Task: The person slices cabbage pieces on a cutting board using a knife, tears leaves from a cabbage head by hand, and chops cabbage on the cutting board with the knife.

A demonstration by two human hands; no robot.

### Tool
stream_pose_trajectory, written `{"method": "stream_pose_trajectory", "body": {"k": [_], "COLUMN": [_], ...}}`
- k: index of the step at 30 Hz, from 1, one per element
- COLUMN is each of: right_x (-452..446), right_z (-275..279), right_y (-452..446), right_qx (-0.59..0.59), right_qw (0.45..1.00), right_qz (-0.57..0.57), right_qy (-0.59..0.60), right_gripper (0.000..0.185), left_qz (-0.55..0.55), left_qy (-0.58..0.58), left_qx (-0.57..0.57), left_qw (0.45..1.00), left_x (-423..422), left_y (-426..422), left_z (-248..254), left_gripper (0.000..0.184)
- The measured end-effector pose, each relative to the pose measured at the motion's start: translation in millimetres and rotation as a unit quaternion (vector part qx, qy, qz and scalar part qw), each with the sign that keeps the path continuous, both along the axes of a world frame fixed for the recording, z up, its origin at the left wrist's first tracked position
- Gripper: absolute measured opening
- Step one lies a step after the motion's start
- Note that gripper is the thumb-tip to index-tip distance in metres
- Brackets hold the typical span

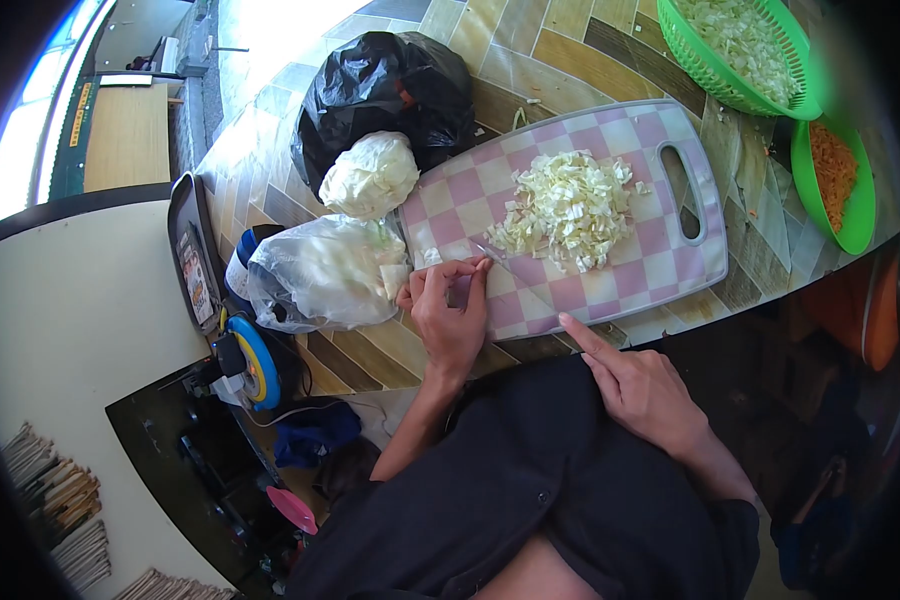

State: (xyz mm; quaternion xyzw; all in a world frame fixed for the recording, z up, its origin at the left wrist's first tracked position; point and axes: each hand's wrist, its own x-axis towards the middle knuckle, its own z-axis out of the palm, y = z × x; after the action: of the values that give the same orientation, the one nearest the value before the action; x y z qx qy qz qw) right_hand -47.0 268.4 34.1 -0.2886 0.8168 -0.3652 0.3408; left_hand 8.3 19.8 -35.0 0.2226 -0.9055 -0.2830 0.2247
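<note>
A pink-and-white checked cutting board (660, 265) lies on the table with a heap of chopped cabbage (570, 210) on it. My left hand (448, 315) is at the board's near left edge, thumb and forefinger pinched close to the tip of a knife (518, 275). Small white cabbage pieces (432, 256) lie beside those fingers; whatever is in the pinch is hidden. My right hand (645, 390) is curled at the board's front edge, forefinger stretched along the thin blade, with the handle hidden in the palm. Left of the board sits a partly cut cabbage (370, 175).
Behind the cabbage stands a black plastic bag (390, 90); a clear bag (320, 275) with pale contents lies nearer. At the right are a green basket (805, 60) of chopped cabbage and a green bowl (863, 225) of shredded orange food. A dark tray (185, 230) stands far left.
</note>
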Motion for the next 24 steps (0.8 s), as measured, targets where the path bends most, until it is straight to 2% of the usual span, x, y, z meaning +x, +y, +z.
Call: {"method": "stream_pose_trajectory", "body": {"k": [4, 9, 16, 24], "right_x": [-2.4, -2.8, -2.1, -11.2], "right_z": [-2.7, 0.4, 8.6, 20.8], "right_y": [-8.2, -1.3, 16.0, 28.1], "right_qx": [0.034, 0.023, 0.041, -0.031], "right_qw": [0.999, 0.999, 0.999, 0.998], "right_qz": [0.017, 0.018, -0.019, -0.043], "right_qy": [0.013, 0.012, 0.016, 0.019], "right_gripper": [0.06, 0.062, 0.061, 0.063], "left_qz": [0.0, 0.01, -0.021, -0.071], "left_qy": [-0.013, -0.011, -0.025, -0.064], "left_qx": [0.0, 0.004, -0.069, -0.078], "left_qw": [1.0, 1.0, 0.997, 0.992], "left_x": [1.4, -1.4, -4.2, -28.4], "left_y": [-0.5, 3.0, 6.2, 6.0], "left_z": [-2.2, 1.5, 9.8, 12.9], "left_gripper": [0.016, 0.014, 0.012, 0.013]}}
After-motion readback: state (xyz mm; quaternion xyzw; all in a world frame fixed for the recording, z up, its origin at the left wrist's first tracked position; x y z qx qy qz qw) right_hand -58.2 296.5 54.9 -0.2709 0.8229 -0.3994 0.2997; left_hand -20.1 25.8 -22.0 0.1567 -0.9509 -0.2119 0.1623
